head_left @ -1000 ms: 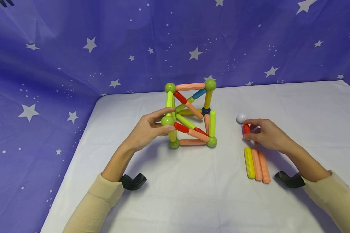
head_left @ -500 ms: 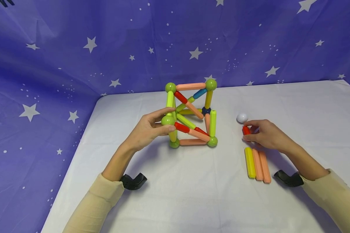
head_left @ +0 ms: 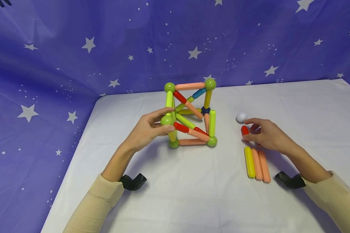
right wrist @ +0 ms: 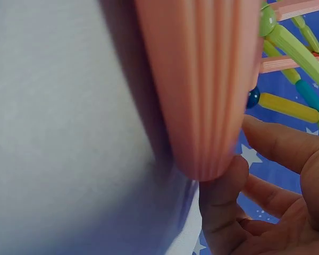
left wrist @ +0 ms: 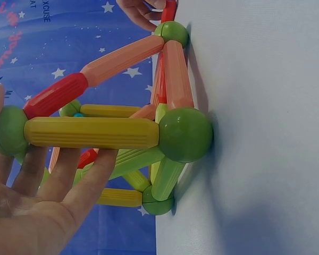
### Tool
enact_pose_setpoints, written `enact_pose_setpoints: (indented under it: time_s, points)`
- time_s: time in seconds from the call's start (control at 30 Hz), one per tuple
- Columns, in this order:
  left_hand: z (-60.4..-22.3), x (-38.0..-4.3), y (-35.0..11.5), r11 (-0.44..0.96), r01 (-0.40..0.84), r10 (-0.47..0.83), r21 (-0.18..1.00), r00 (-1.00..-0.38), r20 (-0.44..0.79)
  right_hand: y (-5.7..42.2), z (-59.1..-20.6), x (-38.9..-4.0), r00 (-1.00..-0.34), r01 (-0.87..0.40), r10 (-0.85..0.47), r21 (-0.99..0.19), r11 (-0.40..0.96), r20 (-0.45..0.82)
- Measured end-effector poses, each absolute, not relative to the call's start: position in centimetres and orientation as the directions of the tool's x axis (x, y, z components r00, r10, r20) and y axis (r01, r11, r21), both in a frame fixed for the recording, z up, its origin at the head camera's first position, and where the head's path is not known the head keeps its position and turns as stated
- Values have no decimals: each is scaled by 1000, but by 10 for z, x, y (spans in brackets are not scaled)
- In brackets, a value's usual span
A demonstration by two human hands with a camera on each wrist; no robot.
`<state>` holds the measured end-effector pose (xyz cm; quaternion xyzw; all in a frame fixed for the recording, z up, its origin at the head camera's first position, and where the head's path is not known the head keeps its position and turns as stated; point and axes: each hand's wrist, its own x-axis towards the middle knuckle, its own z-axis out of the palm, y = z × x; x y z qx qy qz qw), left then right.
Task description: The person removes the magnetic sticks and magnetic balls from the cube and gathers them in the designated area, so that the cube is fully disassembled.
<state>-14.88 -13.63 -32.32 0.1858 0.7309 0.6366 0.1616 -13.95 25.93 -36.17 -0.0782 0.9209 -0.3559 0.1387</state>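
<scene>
In the head view a frame of magnetic rods [head_left: 189, 86] and balls stands on the table. My left hand [head_left: 144, 131] holds its near upper-left green ball [head_left: 167, 120] between thumb and fingers. A yellow rod [left wrist: 93, 132] runs down from that ball to another green ball [left wrist: 185, 135]. My right hand [head_left: 266, 134] is low over the table, thumb and index finger spread apart, the thumb overlapping the lower end of a short red rod [head_left: 244, 131]. Nothing shows between thumb and index finger in the right wrist view. A white ball [head_left: 241, 117] lies just beyond the fingertips.
One yellow rod [head_left: 249, 162] and two orange rods [head_left: 256, 164] lie side by side below the right hand. An upright lime rod [head_left: 212, 123] at the frame's near right corner has a free top end. A purple star-printed cloth [head_left: 151, 38] hangs behind the white table [head_left: 175, 200].
The short red rod has shifted slightly left, and my right index finger now sits apart from its upper end. My left hand and the frame have stayed put.
</scene>
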Motion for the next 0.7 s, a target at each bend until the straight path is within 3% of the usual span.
enact_pose_setpoints:
  time_s: [0.37, 0.7]
  points:
    - [-323, -149, -137, 124, 64, 475, 990, -880, -3, 239, -350, -126, -972, -148, -236, -783, 604, 2]
    - [-323, -149, -136, 120, 58, 472, 991, -882, -6, 190, -347, -127, -952, -150, -305, -856, 495, -9]
